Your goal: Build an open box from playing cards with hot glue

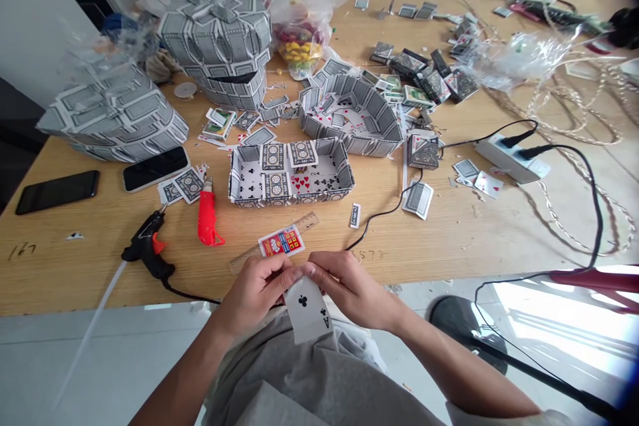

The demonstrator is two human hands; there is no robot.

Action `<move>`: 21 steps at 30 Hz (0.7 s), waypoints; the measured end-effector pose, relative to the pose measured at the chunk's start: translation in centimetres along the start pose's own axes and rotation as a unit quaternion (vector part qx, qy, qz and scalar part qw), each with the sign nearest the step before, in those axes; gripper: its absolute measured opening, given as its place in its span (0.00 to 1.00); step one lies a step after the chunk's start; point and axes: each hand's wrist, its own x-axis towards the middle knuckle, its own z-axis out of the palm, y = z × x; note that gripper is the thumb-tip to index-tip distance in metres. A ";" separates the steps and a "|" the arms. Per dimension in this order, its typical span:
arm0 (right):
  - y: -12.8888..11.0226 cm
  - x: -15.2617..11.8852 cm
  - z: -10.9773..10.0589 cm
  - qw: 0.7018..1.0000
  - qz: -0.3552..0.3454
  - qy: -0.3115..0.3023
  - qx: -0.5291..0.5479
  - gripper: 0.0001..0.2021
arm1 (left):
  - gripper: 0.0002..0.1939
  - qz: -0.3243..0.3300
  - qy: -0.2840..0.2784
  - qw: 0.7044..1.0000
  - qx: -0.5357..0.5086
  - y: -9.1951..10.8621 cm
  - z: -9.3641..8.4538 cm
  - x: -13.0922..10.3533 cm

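Note:
Both hands meet at the table's front edge over my lap. My left hand (pixel 262 289) and my right hand (pixel 347 286) pinch the upper end of a playing card (pixel 305 313), an ace of clubs, with the thumbs side by side. The card's lower part hangs toward me, slightly curved. Just beyond the fingers lie a red and blue printed card (pixel 281 241) and a wooden ruler (pixel 305 221) partly under it. Farther back stands a rectangular box made of playing cards (pixel 244 176), with several cards laid across its top.
At left are a black glue gun (pixel 150 243) with a long glue stick, a red utility knife (pixel 206 216) and two phones (pixel 57 192). Behind stand a heart-shaped card box (pixel 359 136) and large card-made baskets (pixel 214 33). A power strip (pixel 514 158) with cables lies right.

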 end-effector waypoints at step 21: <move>-0.4 0.4 -0.2 0.997 -0.026 0.021 -0.066 0.19 | 0.18 -0.018 -0.119 0.987 -0.104 0.6 -2.0 -0.9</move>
